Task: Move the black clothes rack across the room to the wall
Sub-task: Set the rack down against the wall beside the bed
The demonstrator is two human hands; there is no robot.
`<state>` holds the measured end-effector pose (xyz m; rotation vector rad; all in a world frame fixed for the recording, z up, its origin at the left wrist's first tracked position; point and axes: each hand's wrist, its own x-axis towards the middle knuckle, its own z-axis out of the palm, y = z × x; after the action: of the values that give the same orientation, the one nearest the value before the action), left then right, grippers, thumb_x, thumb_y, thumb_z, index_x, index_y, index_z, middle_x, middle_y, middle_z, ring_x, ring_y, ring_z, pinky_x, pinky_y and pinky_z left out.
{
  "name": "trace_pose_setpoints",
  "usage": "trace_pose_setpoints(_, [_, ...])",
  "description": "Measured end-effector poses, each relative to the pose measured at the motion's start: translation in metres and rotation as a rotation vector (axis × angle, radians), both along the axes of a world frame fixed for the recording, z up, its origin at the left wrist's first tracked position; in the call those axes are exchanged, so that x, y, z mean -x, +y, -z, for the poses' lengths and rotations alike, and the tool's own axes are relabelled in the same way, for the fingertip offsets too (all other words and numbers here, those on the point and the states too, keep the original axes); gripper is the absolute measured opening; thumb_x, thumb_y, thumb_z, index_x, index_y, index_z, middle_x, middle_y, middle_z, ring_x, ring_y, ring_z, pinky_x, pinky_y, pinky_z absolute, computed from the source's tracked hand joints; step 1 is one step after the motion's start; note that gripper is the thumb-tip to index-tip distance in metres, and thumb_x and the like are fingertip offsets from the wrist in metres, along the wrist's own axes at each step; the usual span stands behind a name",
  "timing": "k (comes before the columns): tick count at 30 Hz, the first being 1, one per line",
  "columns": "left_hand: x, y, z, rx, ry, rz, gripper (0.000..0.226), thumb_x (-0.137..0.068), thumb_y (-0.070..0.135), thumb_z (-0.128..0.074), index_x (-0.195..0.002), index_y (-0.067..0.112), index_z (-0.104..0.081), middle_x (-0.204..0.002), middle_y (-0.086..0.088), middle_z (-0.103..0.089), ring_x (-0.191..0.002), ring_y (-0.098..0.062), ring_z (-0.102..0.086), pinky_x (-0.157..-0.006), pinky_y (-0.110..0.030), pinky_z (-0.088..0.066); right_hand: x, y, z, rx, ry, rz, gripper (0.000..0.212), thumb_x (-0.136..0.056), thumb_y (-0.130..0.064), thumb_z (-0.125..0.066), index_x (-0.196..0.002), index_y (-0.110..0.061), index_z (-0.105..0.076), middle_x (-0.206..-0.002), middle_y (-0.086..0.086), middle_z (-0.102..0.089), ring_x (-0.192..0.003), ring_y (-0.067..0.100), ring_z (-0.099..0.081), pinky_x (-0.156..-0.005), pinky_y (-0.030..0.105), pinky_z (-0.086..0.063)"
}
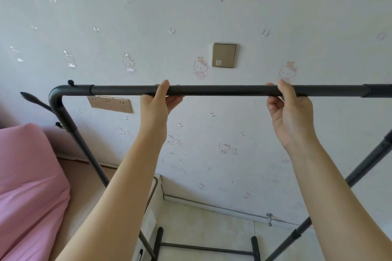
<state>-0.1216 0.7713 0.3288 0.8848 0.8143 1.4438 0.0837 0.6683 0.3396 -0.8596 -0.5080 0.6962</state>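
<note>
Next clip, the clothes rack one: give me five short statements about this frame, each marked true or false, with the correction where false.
1. Both hands grip the top bar of the black clothes rack. True: the left hand and the right hand are closed around it.
2. Clothes hang from the bar. False: the bar is bare.
3. A gold wall switch sits on the wall above the bar. True.
4. The pink bedding lies at the right of the view. False: it is at the lower left.
5. The wall is plain white. False: the wallpaper shows cartoon cat figures.
</note>
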Motion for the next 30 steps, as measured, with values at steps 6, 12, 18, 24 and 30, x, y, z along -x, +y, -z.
trace_pose_setpoints(6, [-0.011, 0.041, -0.001, 0.008, 0.004, 0.065, 0.017, -0.095, 0.016, -0.059, -0.085, 0.003, -0.057, -0.073, -0.002, -0.066, -0.076, -0.02, -0.074, -0.08, -0.026, -0.06, -0.007, 0.032, 0.0, 0.008, -0.016, 0.054, 0.018, -0.095, -0.012, -0.056, -0.077, -0.01, -0.061, -0.083, 0.004, -0.068, -0.055, 0.009, -0.053, -0.055, 0.014, -0.046])
trace_pose_setpoints(12, [-0.019, 0.082, -0.003, 0.018, 0.015, 0.122, 0.016, -0.095, 0.016, -0.059, -0.087, 0.002, -0.058, -0.066, 0.002, -0.069, -0.072, -0.018, -0.074, -0.08, -0.025, -0.059, -0.009, 0.065, 0.0, -0.009, -0.008, 0.115, 0.018, -0.095, -0.011, -0.055, -0.078, -0.012, -0.057, -0.079, 0.004, -0.068, -0.055, 0.008, -0.055, -0.054, 0.015, -0.046])
trace_pose_setpoints(18, [-0.028, 0.109, -0.004, 0.013, 0.029, 0.15, 0.016, -0.096, 0.017, -0.058, -0.094, 0.0, -0.056, -0.073, -0.002, -0.065, -0.071, -0.016, -0.074, -0.086, -0.028, -0.059, -0.014, 0.088, 0.0, -0.011, -0.013, 0.137, 0.019, -0.095, -0.011, -0.055, -0.076, -0.012, -0.057, -0.08, 0.003, -0.068, -0.056, 0.008, -0.054, -0.055, 0.015, -0.046])
trace_pose_setpoints(24, [-0.034, 0.137, -0.002, 0.01, 0.042, 0.175, 0.016, -0.096, 0.016, -0.058, -0.087, 0.002, -0.058, -0.073, -0.003, -0.066, -0.073, -0.018, -0.074, -0.087, -0.03, -0.059, -0.017, 0.112, 0.002, -0.02, -0.004, 0.161, 0.021, -0.095, -0.009, -0.054, -0.075, -0.013, -0.056, -0.078, 0.003, -0.069, -0.056, 0.008, -0.054, -0.054, 0.015, -0.045])
trace_pose_setpoints(30, [-0.042, 0.154, 0.001, 0.019, 0.041, 0.201, 0.023, -0.095, 0.019, -0.059, -0.104, -0.001, -0.055, -0.079, -0.004, -0.065, -0.074, -0.016, -0.075, -0.089, -0.029, -0.059, -0.023, 0.126, 0.002, -0.027, -0.016, 0.179, 0.022, -0.096, -0.009, -0.052, -0.074, -0.013, -0.057, -0.068, -0.003, -0.071, -0.054, 0.006, -0.055, -0.055, 0.015, -0.045])
